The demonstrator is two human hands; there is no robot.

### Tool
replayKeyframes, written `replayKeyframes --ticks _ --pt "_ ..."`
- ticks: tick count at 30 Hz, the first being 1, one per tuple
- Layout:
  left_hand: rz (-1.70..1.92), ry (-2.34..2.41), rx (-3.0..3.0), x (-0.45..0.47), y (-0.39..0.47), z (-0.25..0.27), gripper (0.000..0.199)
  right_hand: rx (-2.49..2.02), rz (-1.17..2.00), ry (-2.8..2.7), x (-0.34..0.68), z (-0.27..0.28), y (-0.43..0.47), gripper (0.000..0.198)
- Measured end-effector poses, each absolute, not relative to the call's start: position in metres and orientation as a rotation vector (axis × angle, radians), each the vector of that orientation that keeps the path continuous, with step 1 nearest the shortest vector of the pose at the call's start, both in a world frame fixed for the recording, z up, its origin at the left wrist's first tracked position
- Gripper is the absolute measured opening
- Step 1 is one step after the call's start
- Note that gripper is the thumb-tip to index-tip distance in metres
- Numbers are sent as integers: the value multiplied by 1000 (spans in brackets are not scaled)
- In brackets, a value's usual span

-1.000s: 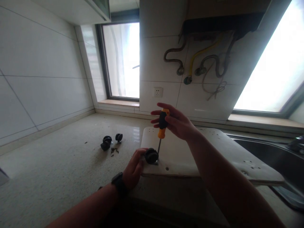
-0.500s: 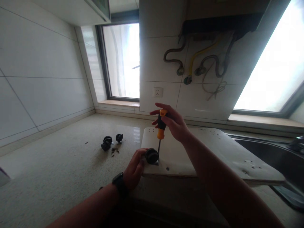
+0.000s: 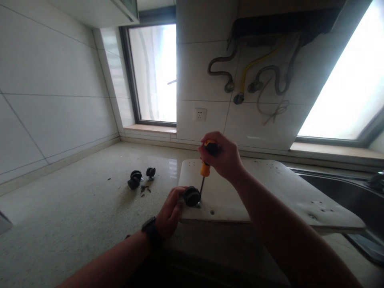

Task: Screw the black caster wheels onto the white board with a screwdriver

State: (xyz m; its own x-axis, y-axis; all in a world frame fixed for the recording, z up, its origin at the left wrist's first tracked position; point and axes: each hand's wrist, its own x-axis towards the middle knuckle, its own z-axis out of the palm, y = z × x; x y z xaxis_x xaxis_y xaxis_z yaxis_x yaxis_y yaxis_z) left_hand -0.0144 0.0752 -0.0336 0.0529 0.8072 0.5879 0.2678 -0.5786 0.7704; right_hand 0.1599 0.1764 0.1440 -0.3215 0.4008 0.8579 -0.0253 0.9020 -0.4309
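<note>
My right hand [image 3: 223, 154] is wrapped round the orange and black handle of a screwdriver [image 3: 205, 169]. The shaft slants down to the metal plate of a black caster wheel [image 3: 192, 196]; the tip is hidden behind the wheel. That caster sits at the near left corner of a white board [image 3: 228, 196]. From the left, my left hand [image 3: 172, 210] grips the board's corner and the caster's side, its fingertips partly hidden behind the wheel. A dark watch is on the left wrist.
On the counter [image 3: 99, 216] to the left lie loose black casters [image 3: 135, 180] and another single caster [image 3: 151, 172]. Several small screws [image 3: 145, 189] are scattered beside them. A steel sink [image 3: 327, 182] lies at the right, partly under the board. Pipes [image 3: 220, 73] hang on the back wall.
My right hand's fingers, spread around the screwdriver handle before, have closed over its top. The handle leans slightly more to the right. My left hand and the caster stay in place.
</note>
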Motion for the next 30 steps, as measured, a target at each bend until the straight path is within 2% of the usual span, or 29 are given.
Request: replayKeyframes --ticks 1,3,5,8,10,15,23,25,30 --pt "1549 1074 1881 -14 75 -34 31 -292 387 -1853 160 144 176 16" --pt "1548 1078 1882 -14 75 -33 30 -272 494 -1872 162 146 177 16" --pt "1550 1075 1877 -14 75 -34 30 -156 833 -1939 167 150 181 25" --pt "1554 1065 1867 -14 75 -34 30 69 1354 -2054 180 156 190 48" --pt "1557 1066 1868 -14 75 -34 30 127 1523 -2089 187 158 196 58" --pt "1547 1083 1877 -13 74 -33 30 -8 1426 -2024 188 157 198 47" --pt "1533 1095 1890 -14 74 -34 30 -222 1025 -2031 175 155 185 48" --pt "1540 1088 1890 -14 74 -34 30 -180 1059 -2024 177 154 188 45" --pt "1552 1065 1905 -14 74 -33 31 66 1454 -1998 186 155 194 44"
